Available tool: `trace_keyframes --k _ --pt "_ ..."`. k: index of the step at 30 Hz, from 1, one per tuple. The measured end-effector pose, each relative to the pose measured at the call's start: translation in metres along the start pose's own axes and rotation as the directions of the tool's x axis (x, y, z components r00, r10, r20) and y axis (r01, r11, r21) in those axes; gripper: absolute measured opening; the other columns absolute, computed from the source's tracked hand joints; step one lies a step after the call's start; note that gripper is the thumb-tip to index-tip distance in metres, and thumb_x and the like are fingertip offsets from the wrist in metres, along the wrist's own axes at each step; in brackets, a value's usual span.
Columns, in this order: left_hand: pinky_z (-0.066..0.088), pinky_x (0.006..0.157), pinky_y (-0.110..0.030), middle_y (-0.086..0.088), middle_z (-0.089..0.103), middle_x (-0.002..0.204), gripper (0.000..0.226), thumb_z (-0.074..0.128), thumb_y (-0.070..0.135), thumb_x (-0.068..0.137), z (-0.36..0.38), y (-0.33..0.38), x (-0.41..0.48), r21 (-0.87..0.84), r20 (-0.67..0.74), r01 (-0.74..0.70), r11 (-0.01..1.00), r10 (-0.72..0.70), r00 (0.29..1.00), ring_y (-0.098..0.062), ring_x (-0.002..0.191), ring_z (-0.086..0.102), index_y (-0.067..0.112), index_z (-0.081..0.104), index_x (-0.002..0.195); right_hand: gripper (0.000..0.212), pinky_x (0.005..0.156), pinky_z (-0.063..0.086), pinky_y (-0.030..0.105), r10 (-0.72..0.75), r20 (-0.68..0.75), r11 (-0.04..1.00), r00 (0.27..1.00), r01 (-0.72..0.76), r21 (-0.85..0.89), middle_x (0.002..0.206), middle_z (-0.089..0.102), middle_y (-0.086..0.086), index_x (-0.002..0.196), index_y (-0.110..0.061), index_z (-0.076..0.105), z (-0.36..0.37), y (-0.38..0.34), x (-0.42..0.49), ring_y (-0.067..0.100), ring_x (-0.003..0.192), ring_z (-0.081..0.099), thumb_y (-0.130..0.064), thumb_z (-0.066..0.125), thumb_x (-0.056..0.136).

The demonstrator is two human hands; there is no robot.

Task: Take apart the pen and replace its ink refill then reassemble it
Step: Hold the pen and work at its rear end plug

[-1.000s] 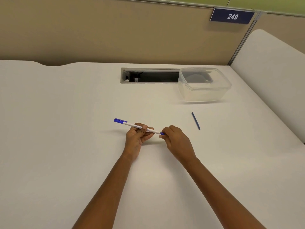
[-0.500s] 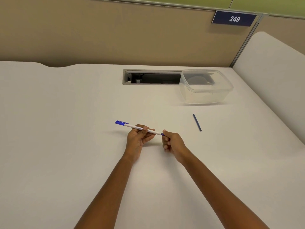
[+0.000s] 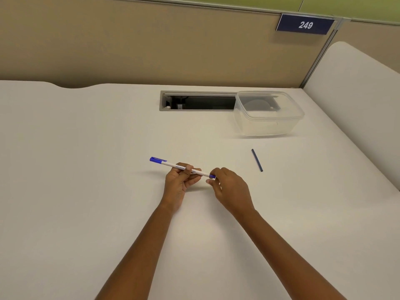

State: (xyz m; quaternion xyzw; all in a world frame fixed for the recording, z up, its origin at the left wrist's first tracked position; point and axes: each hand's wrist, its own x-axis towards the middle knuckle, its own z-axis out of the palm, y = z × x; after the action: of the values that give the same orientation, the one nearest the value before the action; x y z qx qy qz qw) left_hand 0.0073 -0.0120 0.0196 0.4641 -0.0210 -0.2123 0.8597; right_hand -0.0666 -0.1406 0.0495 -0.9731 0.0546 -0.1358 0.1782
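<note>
A white pen (image 3: 167, 163) with a blue cap at its left end is held a little above the white desk. My left hand (image 3: 179, 182) grips the barrel around its middle. My right hand (image 3: 229, 188) pinches the small blue end piece at the pen's right end with its fingertips. A thin dark blue ink refill (image 3: 257, 160) lies loose on the desk to the right of my right hand, apart from both hands.
A clear plastic container (image 3: 268, 124) stands at the back right, partly over a rectangular cable slot (image 3: 194, 102) in the desk. A beige partition wall with a sign reading 249 (image 3: 305, 24) closes the back. A white side panel (image 3: 357, 100) rises on the right.
My right hand has rolled its grip on the blue end piece, fingers now spread over the top. The pen and left hand stay in about the same place.
</note>
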Motion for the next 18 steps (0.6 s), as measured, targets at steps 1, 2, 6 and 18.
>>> trace_keyframes --k 1,2,6,18 --pt "0.057 0.060 -0.018 -0.001 0.074 0.065 0.017 0.044 0.003 0.092 0.000 0.000 0.000 0.004 -0.002 0.001 1.000 -0.001 1.000 -0.012 0.070 0.072 0.007 0.053 0.078 0.020 0.058 0.038 0.034 -0.037 -0.018 0.999 0.999 0.036 -0.029 0.080 0.063 0.012 0.092 -0.007 0.061 -0.001 0.000 0.000 0.030 0.071 0.056 -0.026 0.053 0.089" --pt "0.057 0.060 -0.018 -0.001 0.074 0.065 0.017 0.044 0.003 0.092 0.000 0.000 0.000 0.008 -0.004 0.001 1.000 -0.001 1.000 -0.012 0.070 0.072 0.007 0.053 0.078 0.020 0.055 0.039 0.035 -0.071 -0.030 0.997 0.997 0.069 -0.041 0.076 0.063 0.014 0.088 -0.005 0.063 -0.003 0.000 0.000 0.033 0.068 0.056 -0.023 0.054 0.089" --pt "0.057 0.060 -0.018 -0.001 0.073 0.065 0.018 0.043 0.004 0.092 0.000 0.000 0.000 0.020 0.005 0.000 1.000 0.000 1.000 -0.011 0.069 0.071 0.008 0.053 0.077 0.022 0.059 0.033 0.032 -0.016 0.016 1.000 1.000 0.016 0.013 0.074 0.062 0.008 0.085 -0.010 0.063 -0.005 0.001 0.002 0.026 0.073 0.052 -0.026 0.049 0.091" --pt "0.057 0.061 -0.018 -0.001 0.074 0.065 0.019 0.043 0.004 0.092 0.001 -0.001 0.000 0.013 -0.002 -0.010 1.000 0.010 1.000 -0.012 0.070 0.071 0.007 0.052 0.076 0.057 0.050 0.031 0.023 0.366 0.596 0.182 0.714 -0.684 0.707 0.032 0.037 -0.009 0.044 -0.015 0.047 -0.006 -0.006 0.010 0.013 0.041 0.037 -0.038 0.035 0.095"
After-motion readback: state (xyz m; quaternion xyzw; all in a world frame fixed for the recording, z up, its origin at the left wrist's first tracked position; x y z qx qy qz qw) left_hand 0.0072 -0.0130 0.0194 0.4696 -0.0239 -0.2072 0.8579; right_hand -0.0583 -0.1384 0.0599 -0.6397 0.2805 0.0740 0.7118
